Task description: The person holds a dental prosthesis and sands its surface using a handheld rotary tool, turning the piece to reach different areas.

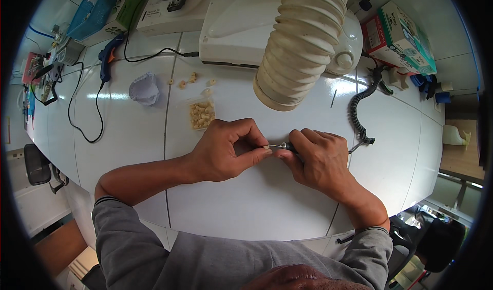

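From where I stand, the left hand (pixel 226 148) has a tiny cream-coloured piece (pixel 266 146) pinched between thumb and forefinger, the tips closed right on it. The right hand (pixel 321 156) curls its fingers round a slim black-and-silver handpiece (pixel 288 146), its thin metal shaft aimed left at the piece; whether the tip touches, I can't tell. Both hands are over the white tiled tabletop (pixel 246 208), nearer the person than the mouth of a ribbed cream hose (pixel 305 43). To my mind, this wants a firm pinch, fingertips clear of the tip, light strokes, and both hands braced so the tool can't skid.
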Demonstrator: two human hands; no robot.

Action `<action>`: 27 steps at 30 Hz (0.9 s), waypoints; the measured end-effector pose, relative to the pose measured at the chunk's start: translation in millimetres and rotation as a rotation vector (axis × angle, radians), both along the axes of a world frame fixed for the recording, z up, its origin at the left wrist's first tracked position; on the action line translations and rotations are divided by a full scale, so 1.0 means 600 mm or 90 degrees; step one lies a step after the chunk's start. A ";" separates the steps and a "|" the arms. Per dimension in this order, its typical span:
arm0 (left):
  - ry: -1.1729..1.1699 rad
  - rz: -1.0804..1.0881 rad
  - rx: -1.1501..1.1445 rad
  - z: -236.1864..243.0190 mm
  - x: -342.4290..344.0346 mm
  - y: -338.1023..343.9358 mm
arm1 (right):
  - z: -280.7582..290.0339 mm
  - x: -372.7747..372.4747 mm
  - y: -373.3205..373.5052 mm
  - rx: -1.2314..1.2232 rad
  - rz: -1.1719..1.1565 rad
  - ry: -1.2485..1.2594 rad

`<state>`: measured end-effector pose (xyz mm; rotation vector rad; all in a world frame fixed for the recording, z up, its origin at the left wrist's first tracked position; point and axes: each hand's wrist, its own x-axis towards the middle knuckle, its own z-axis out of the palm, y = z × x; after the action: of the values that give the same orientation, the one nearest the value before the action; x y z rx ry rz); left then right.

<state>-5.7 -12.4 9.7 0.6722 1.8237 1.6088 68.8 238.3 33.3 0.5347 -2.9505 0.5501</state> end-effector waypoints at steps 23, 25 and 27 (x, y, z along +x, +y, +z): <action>0.003 -0.013 -0.005 0.001 -0.002 0.000 | -0.005 0.001 0.002 -0.003 0.001 0.002; 0.003 -0.014 -0.007 0.001 -0.002 0.000 | -0.006 0.001 0.002 -0.007 -0.002 -0.001; 0.008 -0.012 -0.003 0.000 -0.001 0.000 | -0.006 0.001 0.002 -0.002 -0.003 -0.004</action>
<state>-6.3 -12.4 9.6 0.6969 1.8243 1.5897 69.4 239.7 29.6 0.5270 -2.9559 0.5579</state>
